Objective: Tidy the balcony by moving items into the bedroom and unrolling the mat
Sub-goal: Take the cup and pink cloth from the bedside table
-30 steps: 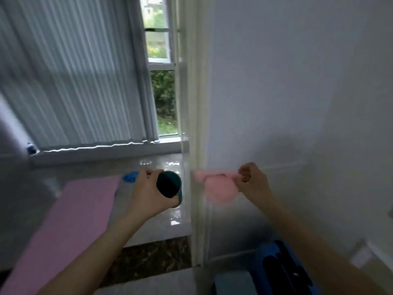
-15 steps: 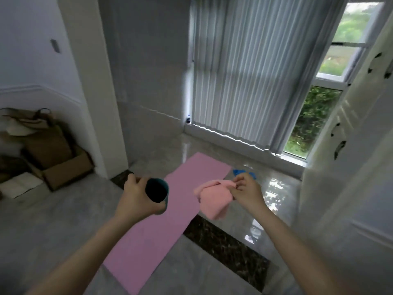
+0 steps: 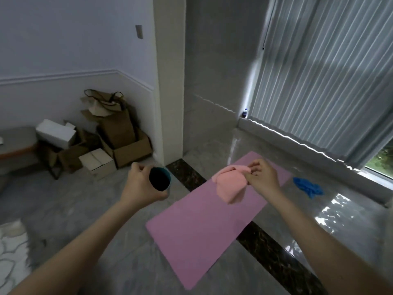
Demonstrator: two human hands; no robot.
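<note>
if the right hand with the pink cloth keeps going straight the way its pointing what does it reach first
Likely nothing close by. The right hand, pinching the pink cloth, points up-left over the far end of the pink mat toward the grey wall. Depth is unclear from this one view.

A single head-worn, wide-angle view looks forward and steeply down from standing height — both forearms reach into it from the bottom edge. It faces the flat pink mat (image 3: 204, 218) lying across the dark stone threshold strip (image 3: 274, 258), with stacked brown cardboard boxes (image 3: 125, 143) far left and grey vertical blinds (image 3: 325, 81) upper right — no second view.
</note>
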